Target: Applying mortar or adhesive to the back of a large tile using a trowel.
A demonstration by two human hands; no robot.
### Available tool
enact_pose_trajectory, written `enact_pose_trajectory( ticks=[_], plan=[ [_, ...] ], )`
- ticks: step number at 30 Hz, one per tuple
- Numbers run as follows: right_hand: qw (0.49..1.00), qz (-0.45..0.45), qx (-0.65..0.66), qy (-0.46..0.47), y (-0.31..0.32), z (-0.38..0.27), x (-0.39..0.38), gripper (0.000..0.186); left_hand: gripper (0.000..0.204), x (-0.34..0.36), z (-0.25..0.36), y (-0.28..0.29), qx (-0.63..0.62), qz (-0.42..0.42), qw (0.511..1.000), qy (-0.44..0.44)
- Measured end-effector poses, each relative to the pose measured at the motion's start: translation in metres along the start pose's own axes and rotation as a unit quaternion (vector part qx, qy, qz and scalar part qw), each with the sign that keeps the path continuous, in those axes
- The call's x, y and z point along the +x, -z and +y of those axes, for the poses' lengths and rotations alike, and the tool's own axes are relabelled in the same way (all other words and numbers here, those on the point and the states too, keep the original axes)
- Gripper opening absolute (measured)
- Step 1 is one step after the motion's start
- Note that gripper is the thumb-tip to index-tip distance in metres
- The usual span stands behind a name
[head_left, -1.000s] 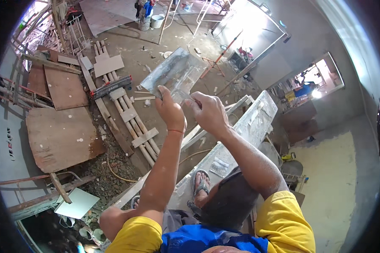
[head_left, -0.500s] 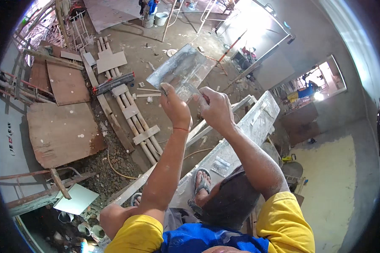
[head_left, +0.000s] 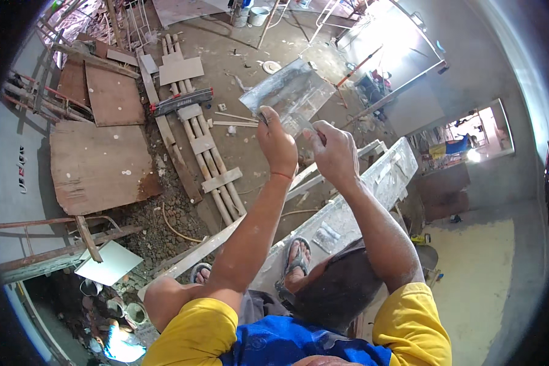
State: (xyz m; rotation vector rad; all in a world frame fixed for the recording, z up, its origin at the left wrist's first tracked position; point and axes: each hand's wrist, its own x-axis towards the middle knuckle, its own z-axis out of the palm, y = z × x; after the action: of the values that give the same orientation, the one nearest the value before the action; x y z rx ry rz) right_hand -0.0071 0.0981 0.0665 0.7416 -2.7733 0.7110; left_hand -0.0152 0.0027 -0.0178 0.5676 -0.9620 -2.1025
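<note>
My left hand (head_left: 278,145) is closed on a flat, rectangular metal plate (head_left: 268,87) like a plasterer's hawk, its thumb over the near edge. Wet-looking grey smears cover the plate's face, and whatever handle it has is hidden beneath. My right hand (head_left: 335,152) grips a putty knife, largely covered by the fingers. Its thin grey blade (head_left: 296,124) lies against the plate's near end, close to my left thumb. Both arms reach forward, with the plate held over the floor.
My sandalled foot (head_left: 297,256) rests on a plaster-splashed plank (head_left: 378,177), beside a small flat grey piece (head_left: 327,236). Tied poles (head_left: 208,155) with a spirit level (head_left: 182,101) across them lie left. Plywood sheets (head_left: 104,161) and rubble (head_left: 183,213) are farther left; a bucket (head_left: 258,16) stands far ahead.
The view has turned, so the surroundings sit farther right and the floor things higher. Both hands keep their grips, and the blade stays at the plate's near end.
</note>
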Motion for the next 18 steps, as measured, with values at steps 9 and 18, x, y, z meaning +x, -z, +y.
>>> enact_pose_trajectory(
  ticks=[9,18],
  plan=[
    [0.998,-0.048,-0.02,-0.034,0.01,-0.012,-0.004,0.025,0.05,-0.011,0.015,0.0,0.029,0.007,0.999,0.01],
    [0.998,-0.054,0.017,-0.032,0.008,-0.017,-0.008,0.024,0.053,-0.007,0.003,0.003,0.055,0.044,0.997,-0.009]
  ],
)
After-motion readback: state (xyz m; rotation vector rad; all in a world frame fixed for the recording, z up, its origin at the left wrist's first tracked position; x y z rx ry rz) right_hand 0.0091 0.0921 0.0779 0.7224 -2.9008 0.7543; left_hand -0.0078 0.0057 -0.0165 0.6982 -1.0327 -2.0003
